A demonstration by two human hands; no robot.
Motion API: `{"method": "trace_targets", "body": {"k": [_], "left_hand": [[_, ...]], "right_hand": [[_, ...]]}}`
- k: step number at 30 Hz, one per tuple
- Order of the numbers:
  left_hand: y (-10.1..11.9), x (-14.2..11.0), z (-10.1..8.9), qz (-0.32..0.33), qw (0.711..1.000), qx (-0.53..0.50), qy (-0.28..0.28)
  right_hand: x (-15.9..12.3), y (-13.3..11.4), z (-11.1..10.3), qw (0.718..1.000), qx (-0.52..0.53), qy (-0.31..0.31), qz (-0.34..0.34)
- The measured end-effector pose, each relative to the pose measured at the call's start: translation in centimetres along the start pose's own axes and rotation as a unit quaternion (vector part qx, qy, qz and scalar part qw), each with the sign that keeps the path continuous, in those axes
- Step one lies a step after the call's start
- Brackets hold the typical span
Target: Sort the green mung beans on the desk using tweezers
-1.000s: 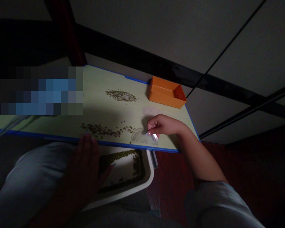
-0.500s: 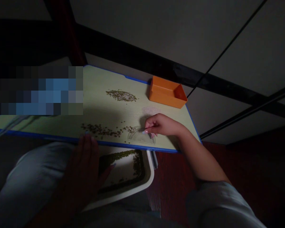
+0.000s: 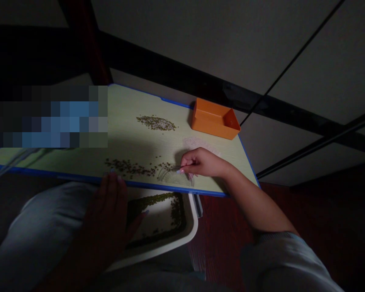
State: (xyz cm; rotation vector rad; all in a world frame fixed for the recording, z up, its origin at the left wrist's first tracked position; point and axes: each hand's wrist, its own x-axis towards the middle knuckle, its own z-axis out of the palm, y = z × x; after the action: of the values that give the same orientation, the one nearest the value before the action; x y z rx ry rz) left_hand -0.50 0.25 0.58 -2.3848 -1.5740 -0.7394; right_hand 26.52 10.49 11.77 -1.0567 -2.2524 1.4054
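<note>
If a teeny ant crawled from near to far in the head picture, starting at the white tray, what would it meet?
White tray → blue near edge of the table → clear protractor pinched in the right hand → orange box → black band behind the table.

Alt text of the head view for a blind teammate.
The right hand pinches a clear semicircular plastic piece beside scattered dark grains on a pale blue-edged table. The left hand is at its near edge; an orange rectangular box stands beyond.
</note>
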Motion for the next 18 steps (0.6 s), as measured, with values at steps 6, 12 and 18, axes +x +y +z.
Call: {"method": "trace_targets", "body": {"k": [6,12,18], "left_hand": [[0.1,-0.1,0.1,0.002,1.000,0.000,0.006],[0.0,0.0,0.1,0.008,1.000,-0.001,0.007],[0.0,0.0,0.2,0.004,1.000,-0.002,0.006]], "right_hand": [[-0.1,0.2,-0.1,0.998,0.016,0.065,-0.020],[0.7,0.4,0.6,0.995,-0.022,0.098,-0.023],[0.6,0.3,1.0,0.998,-0.029,0.056,-0.030]]}}
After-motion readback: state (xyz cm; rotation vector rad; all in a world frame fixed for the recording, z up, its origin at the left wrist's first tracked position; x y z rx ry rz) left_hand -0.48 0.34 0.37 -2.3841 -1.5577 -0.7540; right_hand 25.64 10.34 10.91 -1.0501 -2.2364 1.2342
